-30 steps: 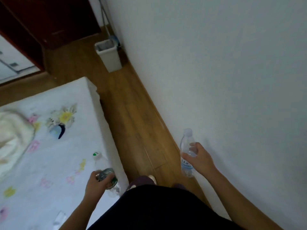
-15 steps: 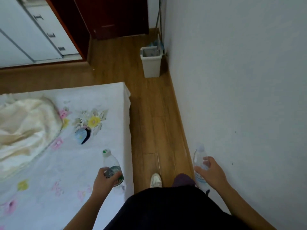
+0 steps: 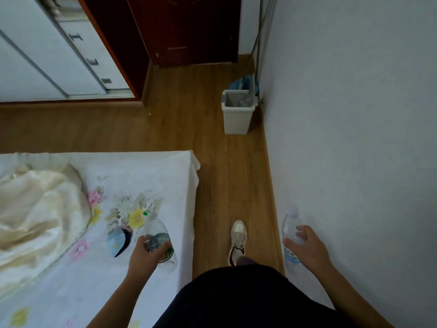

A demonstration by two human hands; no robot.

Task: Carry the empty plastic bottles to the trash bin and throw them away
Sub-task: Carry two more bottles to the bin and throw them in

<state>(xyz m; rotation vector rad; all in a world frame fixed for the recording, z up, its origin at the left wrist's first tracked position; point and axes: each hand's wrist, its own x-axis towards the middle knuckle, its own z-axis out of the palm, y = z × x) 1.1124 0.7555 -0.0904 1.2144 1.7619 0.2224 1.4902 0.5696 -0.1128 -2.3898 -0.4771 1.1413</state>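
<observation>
My left hand point(image 3: 144, 255) grips a clear plastic bottle with a green cap and green label point(image 3: 158, 230), held over the bed's edge. My right hand point(image 3: 309, 248) holds a second clear bottle with a white cap and blue label point(image 3: 291, 223) close to the wall. A white trash bin point(image 3: 237, 119) stands ahead on the wooden floor by the wall, and something clear lies inside it. Both bottles look empty.
A bed with a white flowered sheet point(image 3: 151, 176) and a cream blanket point(image 3: 35, 209) fills the left. The white wall point(image 3: 354, 138) runs along the right. A strip of wooden floor point(image 3: 227, 181) leads to the bin. A mop point(image 3: 257, 55), a dark door point(image 3: 184, 29) and white wardrobe point(image 3: 47, 55) stand beyond. My shoe point(image 3: 237, 240) is on the floor.
The view has swung and moved forward along the floor strip; the bin looks nearer and more centred. Both hands still hold their bottles, and a foot has stepped forward.
</observation>
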